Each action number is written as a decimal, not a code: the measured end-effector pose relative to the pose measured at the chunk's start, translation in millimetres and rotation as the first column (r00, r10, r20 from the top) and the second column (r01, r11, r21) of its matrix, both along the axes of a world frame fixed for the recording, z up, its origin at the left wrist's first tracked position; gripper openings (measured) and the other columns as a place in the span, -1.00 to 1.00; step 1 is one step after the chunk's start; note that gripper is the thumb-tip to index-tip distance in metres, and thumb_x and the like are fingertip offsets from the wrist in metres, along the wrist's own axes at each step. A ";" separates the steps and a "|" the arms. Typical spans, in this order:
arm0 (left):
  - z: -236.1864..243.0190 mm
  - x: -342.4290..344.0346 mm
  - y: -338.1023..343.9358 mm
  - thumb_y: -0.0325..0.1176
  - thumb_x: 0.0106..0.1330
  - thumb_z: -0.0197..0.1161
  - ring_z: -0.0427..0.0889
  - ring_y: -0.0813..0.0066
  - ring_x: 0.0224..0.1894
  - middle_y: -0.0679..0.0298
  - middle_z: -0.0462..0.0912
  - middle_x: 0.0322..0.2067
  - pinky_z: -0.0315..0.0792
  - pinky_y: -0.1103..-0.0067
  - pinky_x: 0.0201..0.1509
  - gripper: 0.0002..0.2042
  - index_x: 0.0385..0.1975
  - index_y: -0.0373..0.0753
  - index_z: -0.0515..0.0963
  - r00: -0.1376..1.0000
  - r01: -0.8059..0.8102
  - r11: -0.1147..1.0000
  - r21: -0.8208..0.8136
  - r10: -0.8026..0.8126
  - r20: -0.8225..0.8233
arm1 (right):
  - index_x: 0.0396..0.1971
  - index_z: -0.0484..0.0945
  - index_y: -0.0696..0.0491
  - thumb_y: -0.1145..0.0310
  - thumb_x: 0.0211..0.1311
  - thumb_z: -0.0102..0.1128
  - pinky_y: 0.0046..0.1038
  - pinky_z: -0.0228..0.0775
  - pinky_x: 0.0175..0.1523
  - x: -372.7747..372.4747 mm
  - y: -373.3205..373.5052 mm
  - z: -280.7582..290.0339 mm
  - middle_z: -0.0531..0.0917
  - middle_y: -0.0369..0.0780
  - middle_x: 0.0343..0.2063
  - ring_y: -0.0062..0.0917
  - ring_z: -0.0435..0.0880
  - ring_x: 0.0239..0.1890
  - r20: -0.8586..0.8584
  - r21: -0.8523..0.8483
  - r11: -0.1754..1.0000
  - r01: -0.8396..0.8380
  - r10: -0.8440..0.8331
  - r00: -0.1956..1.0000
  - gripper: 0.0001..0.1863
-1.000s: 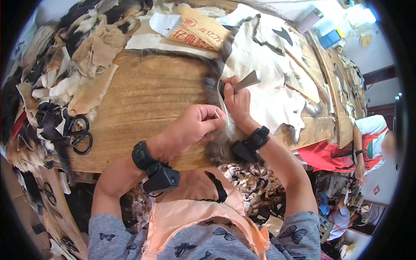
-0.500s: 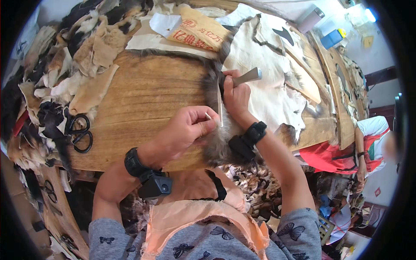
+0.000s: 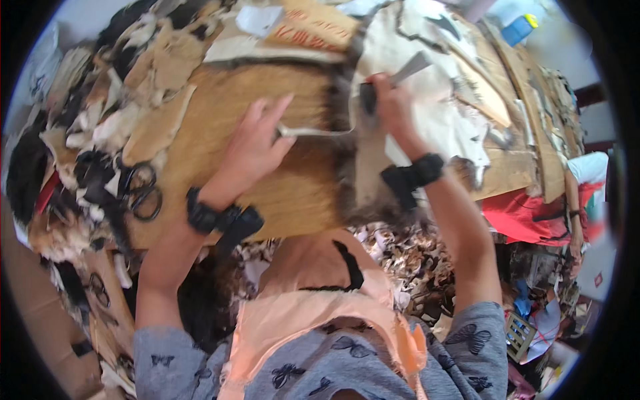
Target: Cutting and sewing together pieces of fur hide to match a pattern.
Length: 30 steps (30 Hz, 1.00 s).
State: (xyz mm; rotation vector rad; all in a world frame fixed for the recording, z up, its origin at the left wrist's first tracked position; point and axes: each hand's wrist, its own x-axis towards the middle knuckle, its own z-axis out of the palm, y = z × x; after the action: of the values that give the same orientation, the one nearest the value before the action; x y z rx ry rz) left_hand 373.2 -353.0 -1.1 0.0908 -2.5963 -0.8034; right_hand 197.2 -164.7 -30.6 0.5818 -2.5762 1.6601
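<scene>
A thin, pale strip (image 3: 317,132), smooth and narrow, runs nearly level across the middle of the table (image 3: 267,83), bending up at its right end beside a furry hide (image 3: 373,167). The hide lies skin side up, tan and flat, with a dark, fluffy fringe of fur along its left edge. Farther right, a whiter skin (image 3: 443,120) with ragged edges covers much of the wood.

The left hand (image 3: 253,147) has its forefinger and thumb apart at the tips; the strip enters between thumb and fingers and is pinched there, though blur hides the exact contact. The right hand (image 3: 398,110) is closed around a tool (image 3: 415,67), whose flat grey metal end widens toward the far right; a dark part shows left of the knuckles. This hand covers the tool's middle and some of the hide, and a black wrist box (image 3: 400,187) hides more of its near part.

At left, scissors (image 3: 143,192) with black loop handles lie against a heap of soft, mottled fur scraps (image 3: 157,67). An orange-brown paper bag (image 3: 313,27) sits at the far side. At right, another person's red apron (image 3: 523,213) shows beside the table.
</scene>
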 end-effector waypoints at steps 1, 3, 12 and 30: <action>0.9 -11.3 3.0 -0.31 0.11 0.23 0.45 0.18 -0.09 0.15 0.52 -0.21 0.35 0.41 -0.03 -0.70 -0.13 -0.17 0.53 0.999 0.019 1.000 -0.023 -0.020 -0.033 | -0.43 0.55 0.17 0.14 0.24 -0.09 -0.26 0.34 -0.27 -15.1 20.9 -9.6 0.56 0.03 -0.58 -0.17 0.58 -0.41 -0.254 0.174 0.984 -0.040 0.084 0.963 -0.61; 5.0 -26.9 4.4 -0.22 0.14 0.22 0.42 0.21 -0.04 0.21 0.50 -0.15 0.30 0.45 0.04 -0.71 -0.14 -0.12 0.55 1.000 0.018 0.998 -0.052 -0.016 0.026 | -0.45 0.57 0.11 0.27 0.12 -0.05 -0.34 0.35 -0.25 -11.2 39.2 25.8 0.58 -0.07 -0.57 -0.32 0.56 -0.44 -0.033 0.255 0.967 -0.025 0.035 0.999 -0.74; 1.5 -44.7 9.3 -0.11 0.09 0.20 0.46 0.30 -0.16 0.36 0.59 -0.26 0.17 0.34 -0.08 -0.77 -0.30 -0.01 0.62 0.926 0.187 0.958 -0.215 -0.099 0.364 | -0.31 0.59 0.09 0.22 0.10 0.17 -0.44 0.19 -0.51 45.0 154.5 78.0 0.44 -0.18 -0.73 -0.54 0.38 -0.68 -0.231 0.539 0.796 0.274 -0.173 0.957 -0.74; 15.8 -102.7 134.0 -0.28 0.07 0.25 0.33 0.02 0.07 0.03 0.41 0.03 0.28 0.27 0.09 -0.64 -0.12 -0.24 0.50 0.843 0.538 0.817 -0.208 -0.524 0.118 | -0.37 0.57 0.07 0.22 0.07 0.17 -0.37 0.33 -0.43 50.1 349.5 63.2 0.54 -0.05 -0.62 -0.26 0.57 -0.54 -0.195 0.555 0.632 0.541 -0.534 0.823 -0.76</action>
State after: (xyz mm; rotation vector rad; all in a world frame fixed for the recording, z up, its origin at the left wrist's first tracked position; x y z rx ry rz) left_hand 270.5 -219.0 14.7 -0.7273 -2.7785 -0.6609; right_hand 247.3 184.8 32.6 -0.2074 -2.8296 0.6472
